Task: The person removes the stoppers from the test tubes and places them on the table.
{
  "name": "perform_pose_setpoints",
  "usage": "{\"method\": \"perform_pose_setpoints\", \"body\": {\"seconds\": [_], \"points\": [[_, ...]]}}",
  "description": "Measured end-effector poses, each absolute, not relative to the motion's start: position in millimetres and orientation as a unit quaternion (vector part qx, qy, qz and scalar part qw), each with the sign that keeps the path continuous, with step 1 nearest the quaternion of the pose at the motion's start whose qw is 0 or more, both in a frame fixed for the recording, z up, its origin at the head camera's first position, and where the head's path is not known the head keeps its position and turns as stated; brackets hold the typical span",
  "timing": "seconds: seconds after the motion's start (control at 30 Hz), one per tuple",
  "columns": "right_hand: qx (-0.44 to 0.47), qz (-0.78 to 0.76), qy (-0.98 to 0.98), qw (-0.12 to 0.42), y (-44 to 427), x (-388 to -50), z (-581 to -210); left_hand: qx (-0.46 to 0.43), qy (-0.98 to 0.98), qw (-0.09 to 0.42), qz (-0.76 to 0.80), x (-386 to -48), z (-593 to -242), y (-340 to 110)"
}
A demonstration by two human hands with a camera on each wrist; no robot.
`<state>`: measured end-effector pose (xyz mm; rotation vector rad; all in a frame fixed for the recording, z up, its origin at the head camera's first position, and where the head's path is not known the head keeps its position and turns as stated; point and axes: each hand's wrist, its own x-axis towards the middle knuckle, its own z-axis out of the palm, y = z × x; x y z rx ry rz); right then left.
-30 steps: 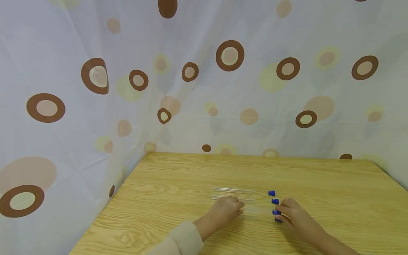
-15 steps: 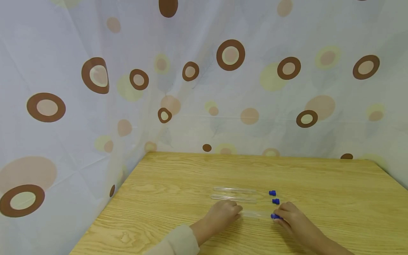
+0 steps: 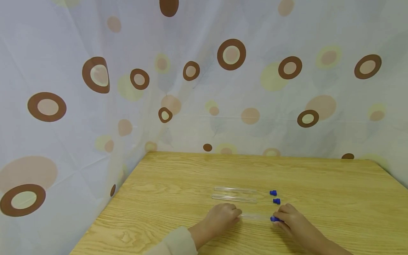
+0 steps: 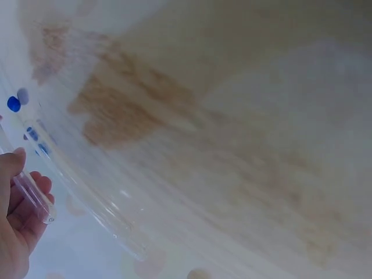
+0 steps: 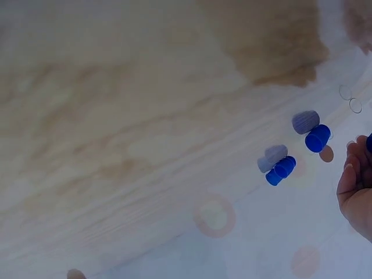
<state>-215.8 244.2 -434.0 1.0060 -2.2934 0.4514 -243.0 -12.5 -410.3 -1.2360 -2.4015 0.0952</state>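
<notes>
My left hand holds a clear test tube near its left end; in the left wrist view the tube's rounded end pokes out past the fingers. To the right, my right hand pinches a blue stopper between thumb and fingers. The tube's far end points at the stopper; whether they touch is hard to see. Beyond the left hand lie two more clear tubes, a far one and a nearer one. Two blue stoppers, a far one and a nearer one, lie beyond the right hand.
The wooden table runs back to a white curtain with brown and yellow circles. The curtain also hangs along the left side. Both wrist views show the table blurred and upside down.
Both hands have moved a little toward me, carrying the tube and the stopper away from the others. The right fingers have closed on the stopper. The loose tubes and stoppers lie still.
</notes>
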Motion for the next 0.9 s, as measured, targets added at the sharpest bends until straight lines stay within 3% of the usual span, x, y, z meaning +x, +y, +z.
{"method": "perform_pose_setpoints", "body": {"seconds": [0.73,0.9], "points": [[0.400,0.173,-0.860,0.265,240,-211,-437,-0.451,-0.874,0.182,0.006,-233,-415,-21],[0.388,0.181,-0.867,0.254,238,-207,-437,-0.461,-0.865,0.198,0.016,-231,-416,-24]]}}
